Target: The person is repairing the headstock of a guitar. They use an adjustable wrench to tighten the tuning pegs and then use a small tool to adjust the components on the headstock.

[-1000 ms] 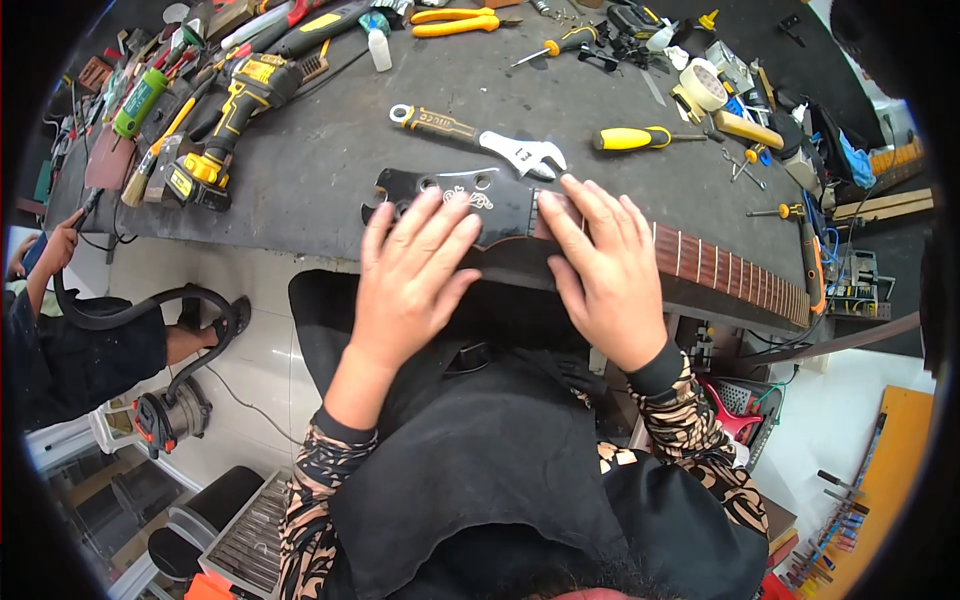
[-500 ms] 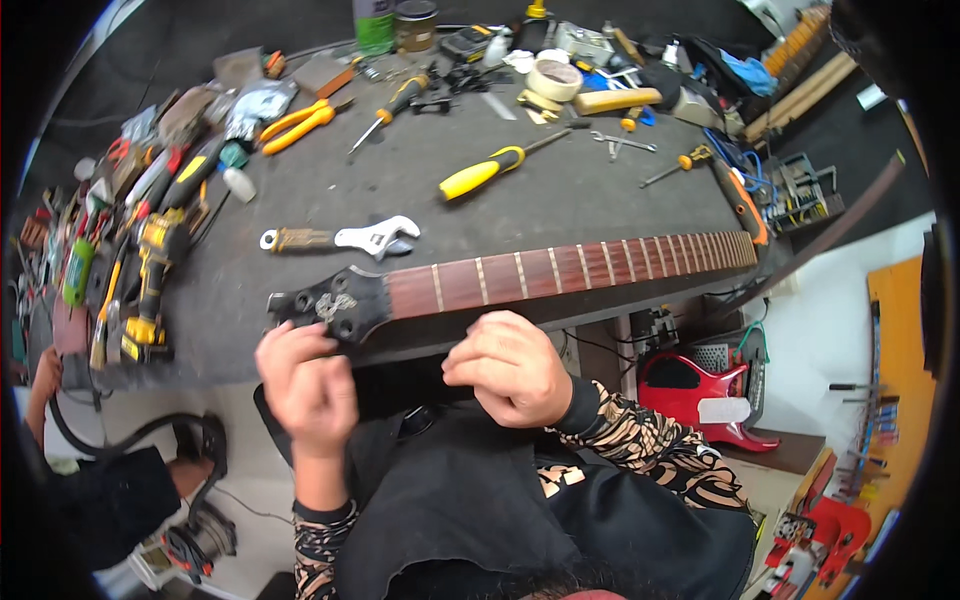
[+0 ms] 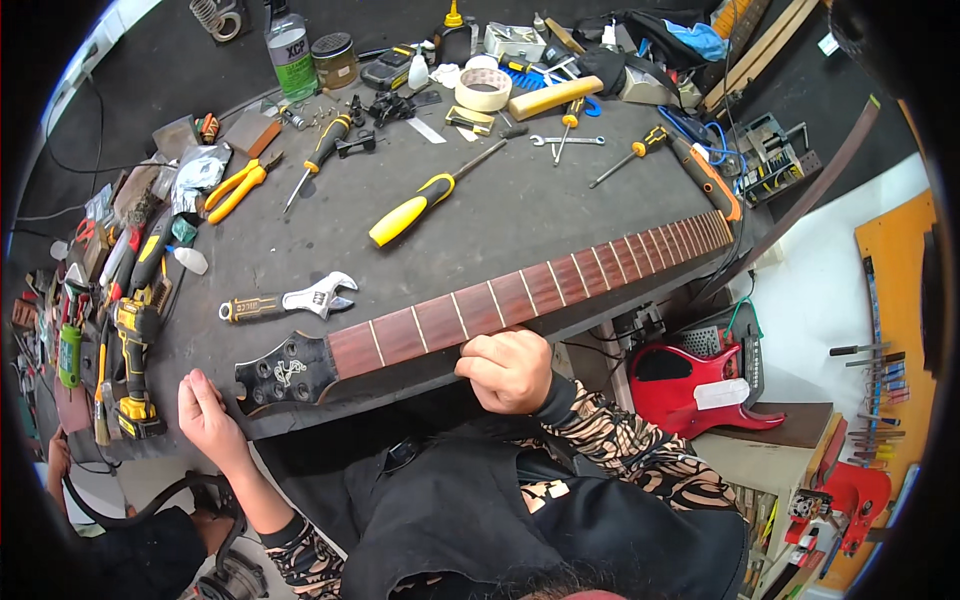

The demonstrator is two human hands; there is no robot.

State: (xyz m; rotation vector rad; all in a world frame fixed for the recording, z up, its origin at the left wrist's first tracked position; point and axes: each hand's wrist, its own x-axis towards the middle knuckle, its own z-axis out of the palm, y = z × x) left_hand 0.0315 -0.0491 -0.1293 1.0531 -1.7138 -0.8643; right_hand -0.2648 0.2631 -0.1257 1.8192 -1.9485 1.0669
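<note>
A guitar neck lies slantwise along the near edge of the bench, its brown fretboard crossed by pale fret lines. Its black headstock points left, with several tuner holes. My left hand is just left of the headstock, apart from it, fingers pressed together; anything between them is too small to make out. Against the near side of the fretboard, my right hand is curled closed, its fingertips hidden. An adjustable wrench lies behind the headstock, and a yellow-handled screwdriver farther back.
Orange pliers, a small screwdriver and a tape roll lie toward the back. A yellow cordless drill stands among tools at left. A red guitar body is below right. Another person's hand shows at lower left.
My left hand has moved left and down, away from the headstock. My right hand stays curled and is now against the neck. The whole view has tilted and shifted.
</note>
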